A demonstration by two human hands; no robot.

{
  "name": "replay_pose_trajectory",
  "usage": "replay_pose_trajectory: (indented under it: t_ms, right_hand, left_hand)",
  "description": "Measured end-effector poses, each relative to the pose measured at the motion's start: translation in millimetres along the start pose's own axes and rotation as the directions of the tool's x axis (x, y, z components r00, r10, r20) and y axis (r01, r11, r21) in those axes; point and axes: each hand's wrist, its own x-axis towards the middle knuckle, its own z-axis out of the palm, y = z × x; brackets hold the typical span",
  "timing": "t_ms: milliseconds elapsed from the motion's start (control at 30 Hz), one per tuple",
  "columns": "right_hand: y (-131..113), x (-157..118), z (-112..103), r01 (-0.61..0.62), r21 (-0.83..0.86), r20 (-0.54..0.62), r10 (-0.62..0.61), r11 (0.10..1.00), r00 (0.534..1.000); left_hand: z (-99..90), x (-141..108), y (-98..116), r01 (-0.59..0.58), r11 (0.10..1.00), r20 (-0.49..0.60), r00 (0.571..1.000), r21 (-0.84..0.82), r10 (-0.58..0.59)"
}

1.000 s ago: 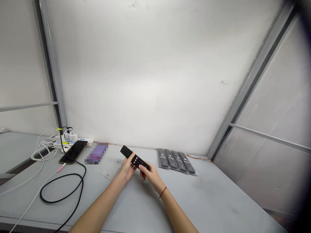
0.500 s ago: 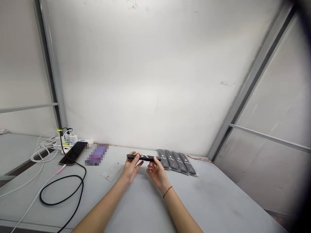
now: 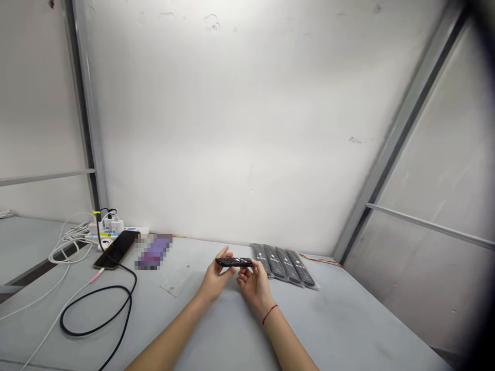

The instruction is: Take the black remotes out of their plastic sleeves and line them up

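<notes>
holding a bare black remote (image 3: 234,262) in the air over the table (image 3: 348,319), left hand (image 3: 215,279) closed loosely on one end, right hand (image 3: 253,285) pinching the other; four plastic-wrapped remotes (image 3: 283,265) lie side by side just beyond, wrapping intact.

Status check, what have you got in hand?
Left hand and right hand both on black remote. Row of wrapped remotes close by right hand.

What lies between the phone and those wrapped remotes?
Between the phone and wrapped remotes, the head view shows a pixelated purple object, a clear plastic sheet, and the left hand and right hand holding a black remote.
</notes>
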Motion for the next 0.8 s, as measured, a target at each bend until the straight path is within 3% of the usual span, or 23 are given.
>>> replay_pose_trajectory:
  t_ms: [133, 300, 433, 533, 600, 667, 733, 800]
  right_hand:
    - [1, -3, 3, -0.129, 0.142, -0.007, 0.131, 0.981, 0.991]
    - [2, -16, 14, -0.142, -0.013, 0.114, 0.142, 0.990, 0.983]
    - [6, -27, 23, -0.084, -0.202, 0.291, 0.142, 0.976, 0.946]
    - [11, -30, 26, -0.021, -0.293, 0.334, 0.123, 0.956, 0.935]
    - [13, -29, 27, -0.005, -0.371, 0.300, 0.125, 0.929, 0.946]
    - [13, -29, 26, -0.021, -0.450, 0.240, 0.143, 0.893, 0.960]
    - [10, -28, 26, -0.033, -0.497, 0.191, 0.146, 0.867, 0.971]
    - [8, -28, 25, -0.029, -0.518, 0.169, 0.136, 0.855, 0.976]
  left_hand:
    - [-6.4, 9, -3, 0.074, 0.985, -0.119, 0.988, -0.156, -0.094]
    - [-19.7, 17, -1, 0.087, 0.975, -0.257, 0.956, -0.206, -0.139]
    - [-25.0, 18, 2, 0.121, 0.993, -0.216, 0.969, 0.005, -0.117]
    - [-28.0, 17, 8, 0.110, 0.933, -0.069, 0.993, 0.341, -0.092]
    - [-35.0, 18, 15, -0.012, 0.768, 0.004, 1.000, 0.640, 0.012]
    - [-47.8, 19, 22, -0.052, 0.466, -0.013, 0.991, 0.883, 0.135]
    - [-64.2, 20, 28, 0.127, 0.157, -0.151, 0.976, 0.980, 0.157]
    - [-80.2, 20, 30, 0.311, -0.054, -0.306, 0.949, 0.949, 0.081]
